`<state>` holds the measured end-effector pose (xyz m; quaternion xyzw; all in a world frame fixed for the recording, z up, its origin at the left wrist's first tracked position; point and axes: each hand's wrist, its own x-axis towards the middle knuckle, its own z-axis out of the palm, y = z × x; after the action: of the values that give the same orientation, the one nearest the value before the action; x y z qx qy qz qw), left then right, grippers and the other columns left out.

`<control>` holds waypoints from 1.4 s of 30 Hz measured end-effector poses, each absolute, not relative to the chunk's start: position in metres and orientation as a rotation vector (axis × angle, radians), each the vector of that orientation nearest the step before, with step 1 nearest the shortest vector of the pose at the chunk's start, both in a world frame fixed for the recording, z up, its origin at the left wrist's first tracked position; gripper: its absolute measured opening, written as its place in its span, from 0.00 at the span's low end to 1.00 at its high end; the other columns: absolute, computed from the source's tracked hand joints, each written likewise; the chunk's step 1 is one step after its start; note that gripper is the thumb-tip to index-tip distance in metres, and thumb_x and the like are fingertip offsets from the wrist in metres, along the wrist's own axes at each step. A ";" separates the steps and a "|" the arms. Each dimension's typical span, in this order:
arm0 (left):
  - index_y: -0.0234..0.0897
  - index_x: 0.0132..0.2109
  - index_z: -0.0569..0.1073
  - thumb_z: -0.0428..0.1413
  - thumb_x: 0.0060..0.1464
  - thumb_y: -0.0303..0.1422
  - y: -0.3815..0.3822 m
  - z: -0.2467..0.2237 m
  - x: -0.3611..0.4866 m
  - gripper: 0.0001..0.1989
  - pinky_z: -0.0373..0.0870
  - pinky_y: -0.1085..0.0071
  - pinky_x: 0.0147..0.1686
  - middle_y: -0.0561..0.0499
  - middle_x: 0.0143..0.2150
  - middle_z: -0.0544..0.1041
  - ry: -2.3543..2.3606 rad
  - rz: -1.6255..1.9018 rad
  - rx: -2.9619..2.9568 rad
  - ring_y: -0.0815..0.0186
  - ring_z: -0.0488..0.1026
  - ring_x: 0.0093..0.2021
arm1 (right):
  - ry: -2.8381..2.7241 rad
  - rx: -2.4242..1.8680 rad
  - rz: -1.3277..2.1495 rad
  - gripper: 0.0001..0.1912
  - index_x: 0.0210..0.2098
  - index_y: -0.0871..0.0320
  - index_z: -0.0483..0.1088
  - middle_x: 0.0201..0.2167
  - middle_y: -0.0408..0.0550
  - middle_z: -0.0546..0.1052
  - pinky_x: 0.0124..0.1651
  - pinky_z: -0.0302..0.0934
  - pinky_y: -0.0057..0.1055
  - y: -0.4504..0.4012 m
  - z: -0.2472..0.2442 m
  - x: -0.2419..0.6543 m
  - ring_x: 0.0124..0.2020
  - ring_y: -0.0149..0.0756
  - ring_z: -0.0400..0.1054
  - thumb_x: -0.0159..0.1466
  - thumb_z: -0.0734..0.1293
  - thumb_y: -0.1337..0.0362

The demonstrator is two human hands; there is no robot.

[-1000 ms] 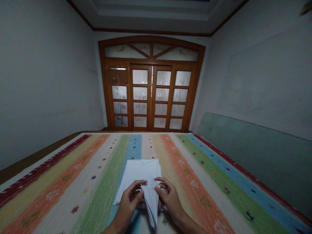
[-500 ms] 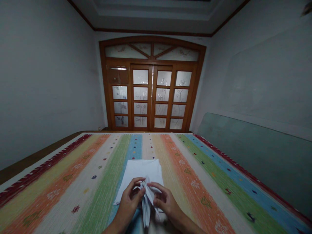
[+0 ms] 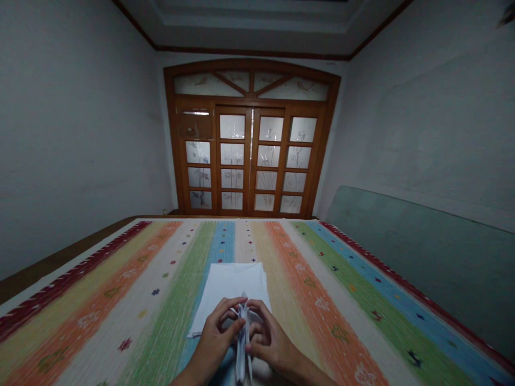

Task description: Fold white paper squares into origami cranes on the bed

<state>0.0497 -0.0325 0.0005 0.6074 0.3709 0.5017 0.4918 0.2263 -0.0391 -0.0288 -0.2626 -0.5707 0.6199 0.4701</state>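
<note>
A narrow, folded piece of white paper stands nearly upright between my hands, its lower end running down towards the bottom of the view. My left hand grips it from the left, and my right hand presses against it from the right. Below my hands lies a flat white sheet, probably paper or cloth, partly hidden by my hands and wrists. It rests on a striped woven cover.
The cover has wide multicoloured stripes and small stitched motifs, and it spreads across a bed or low platform. A wooden-framed glazed double door stands beyond it. A greenish glass panel leans along the right wall.
The folded paper has become slimmer and more upright between my hands. My hands have drawn closer together around it, and the sheet beneath has not visibly moved.
</note>
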 end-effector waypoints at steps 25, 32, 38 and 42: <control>0.39 0.57 0.74 0.58 0.56 0.33 -0.039 0.016 0.045 0.21 0.68 0.62 0.57 0.43 0.56 0.78 1.008 1.254 1.595 0.53 0.74 0.55 | -1.435 -0.990 1.156 0.26 0.35 0.58 0.71 0.31 0.45 0.76 0.20 0.61 0.26 -0.044 0.011 0.230 0.19 0.31 0.68 0.62 0.67 0.38; 0.38 0.54 0.76 0.57 0.51 0.32 -0.032 0.034 0.037 0.21 0.72 0.66 0.43 0.47 0.40 0.82 1.128 1.228 1.629 0.54 0.78 0.42 | -1.528 -1.182 0.762 0.25 0.30 0.60 0.77 0.29 0.51 0.81 0.34 0.64 0.32 -0.031 0.016 0.250 0.31 0.43 0.73 0.63 0.67 0.42; 0.38 0.46 0.80 0.60 0.47 0.36 -0.018 0.034 0.027 0.17 0.69 0.69 0.33 0.51 0.28 0.78 1.254 1.194 1.658 0.57 0.75 0.32 | -1.547 -1.218 0.753 0.17 0.31 0.61 0.79 0.30 0.52 0.83 0.37 0.63 0.34 -0.024 0.013 0.258 0.34 0.47 0.75 0.63 0.67 0.53; 0.38 0.40 0.81 0.61 0.45 0.35 -0.008 0.032 0.017 0.13 0.66 0.71 0.29 0.53 0.25 0.77 1.280 1.159 1.691 0.60 0.73 0.28 | -1.574 -1.249 0.740 0.14 0.32 0.61 0.79 0.30 0.51 0.82 0.36 0.62 0.33 -0.020 0.011 0.262 0.33 0.46 0.74 0.61 0.66 0.58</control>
<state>0.0169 -0.0077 0.0321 0.6542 0.4951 0.4484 0.3547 0.2620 -0.0202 0.0111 -0.5119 -0.6451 0.3034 0.4794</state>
